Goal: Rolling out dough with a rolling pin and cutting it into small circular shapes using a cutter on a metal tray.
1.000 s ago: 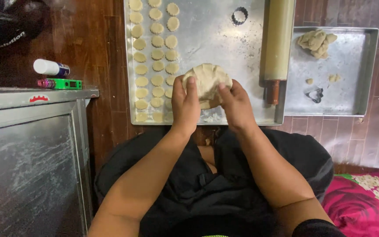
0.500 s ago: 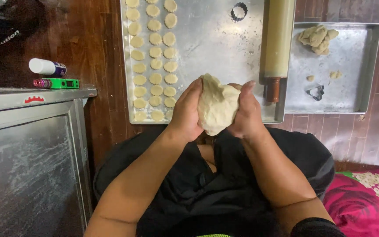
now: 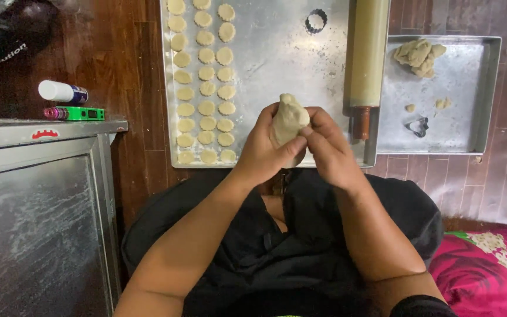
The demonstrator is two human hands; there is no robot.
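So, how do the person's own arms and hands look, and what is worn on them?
Both forearms are bare up to the elbows; no sleeves reach them. The left hand and the right hand wear no gloves, and no rings, watch or bracelets can be seen. The fingers are uncovered. Below the arms there is a dark black garment.

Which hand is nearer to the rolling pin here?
The right hand. It sits just left of the rolling pin, near its dark handle end, pinching the dough lump. The left hand cups the dough from the far side, further from the pin.
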